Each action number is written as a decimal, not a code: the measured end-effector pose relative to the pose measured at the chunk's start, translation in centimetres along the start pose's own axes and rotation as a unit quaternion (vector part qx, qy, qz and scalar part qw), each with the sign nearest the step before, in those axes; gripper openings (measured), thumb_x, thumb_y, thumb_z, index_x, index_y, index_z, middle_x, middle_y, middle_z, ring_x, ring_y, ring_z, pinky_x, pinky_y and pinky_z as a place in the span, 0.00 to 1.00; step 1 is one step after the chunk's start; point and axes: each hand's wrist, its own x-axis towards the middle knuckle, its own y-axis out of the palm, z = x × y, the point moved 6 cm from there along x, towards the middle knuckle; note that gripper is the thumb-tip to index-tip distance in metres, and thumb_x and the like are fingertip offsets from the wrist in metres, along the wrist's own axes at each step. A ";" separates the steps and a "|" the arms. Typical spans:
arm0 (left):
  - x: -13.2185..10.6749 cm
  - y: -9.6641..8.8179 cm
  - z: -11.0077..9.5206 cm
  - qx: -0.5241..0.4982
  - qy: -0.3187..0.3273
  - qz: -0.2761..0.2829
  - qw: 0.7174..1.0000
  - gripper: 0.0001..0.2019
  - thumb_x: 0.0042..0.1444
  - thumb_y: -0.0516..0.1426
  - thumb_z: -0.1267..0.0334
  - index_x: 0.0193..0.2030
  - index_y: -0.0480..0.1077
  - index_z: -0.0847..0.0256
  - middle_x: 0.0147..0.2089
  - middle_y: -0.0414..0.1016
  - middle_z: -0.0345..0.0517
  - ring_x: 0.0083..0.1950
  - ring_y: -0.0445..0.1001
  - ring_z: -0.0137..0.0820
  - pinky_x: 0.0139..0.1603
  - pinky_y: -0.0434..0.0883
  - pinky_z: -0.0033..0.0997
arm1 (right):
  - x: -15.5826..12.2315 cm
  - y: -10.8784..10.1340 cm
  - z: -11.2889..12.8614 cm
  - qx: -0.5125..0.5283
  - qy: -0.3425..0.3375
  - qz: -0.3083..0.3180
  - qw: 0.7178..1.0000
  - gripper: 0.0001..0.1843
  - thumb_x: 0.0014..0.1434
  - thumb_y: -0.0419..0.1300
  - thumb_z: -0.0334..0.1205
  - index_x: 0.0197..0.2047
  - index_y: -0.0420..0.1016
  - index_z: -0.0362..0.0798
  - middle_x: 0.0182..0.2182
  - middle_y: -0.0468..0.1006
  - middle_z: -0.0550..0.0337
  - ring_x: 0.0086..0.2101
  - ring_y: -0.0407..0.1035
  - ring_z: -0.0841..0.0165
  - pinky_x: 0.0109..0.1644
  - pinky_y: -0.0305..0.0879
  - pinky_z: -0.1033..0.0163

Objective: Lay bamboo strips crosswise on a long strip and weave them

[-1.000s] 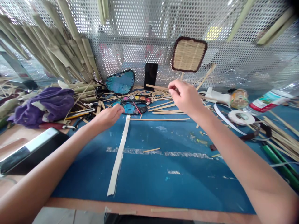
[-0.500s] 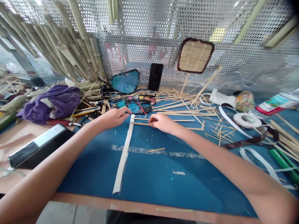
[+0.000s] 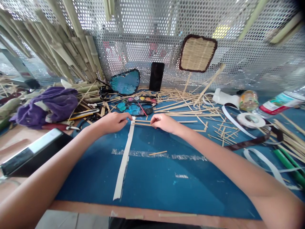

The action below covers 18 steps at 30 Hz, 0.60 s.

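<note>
A white tape strip [image 3: 123,165] runs down the blue work surface, and the left ends of two thin bamboo strips [image 3: 190,121] lie across its far end. My left hand [image 3: 115,122] has its fingertips at that far end, index finger stretched out and slightly apart from the thumb. To its right, my right hand [image 3: 165,123] is closed in a pinch on the nearer bamboo strip, close below the other one. The right fingers hide part of both strips. A short loose bamboo piece [image 3: 158,153] lies on clear tape nearer to me.
Behind my hands are a paint palette [image 3: 135,108], a dark phone [image 3: 156,76] and loose bamboo strips. A woven fan [image 3: 198,53] stands by the perforated metal screen. At left are a purple cloth [image 3: 47,106] and black box [image 3: 35,152]; at right, a tape roll [image 3: 251,120] and bottle [image 3: 278,103].
The nearer bamboo strip sits closer to the farther one at the tape end, with my right hand still pinching it. My left hand stays by the tape's far end. The whole view shifts slightly.
</note>
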 end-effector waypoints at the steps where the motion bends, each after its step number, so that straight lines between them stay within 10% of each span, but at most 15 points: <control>1: 0.0 0.0 0.0 0.001 0.002 0.000 1.000 0.21 0.60 0.46 0.60 0.54 0.73 0.57 0.22 0.65 0.38 0.25 0.68 0.33 0.32 0.60 0.29 | 0.0 0.0 0.0 -0.001 0.001 0.000 1.000 0.06 0.53 0.57 0.30 0.34 0.75 0.45 0.29 0.78 0.59 0.29 0.70 0.70 0.32 0.61 0.67; 18: -0.1 0.1 -0.2 -0.005 0.001 0.004 1.000 0.21 0.60 0.46 0.61 0.54 0.74 0.55 0.17 0.58 0.36 0.22 0.65 0.33 0.30 0.58 0.29 | 0.8 0.0 -0.2 0.003 0.022 0.018 1.000 0.06 0.52 0.58 0.31 0.33 0.75 0.45 0.28 0.78 0.58 0.27 0.69 0.71 0.30 0.60 0.67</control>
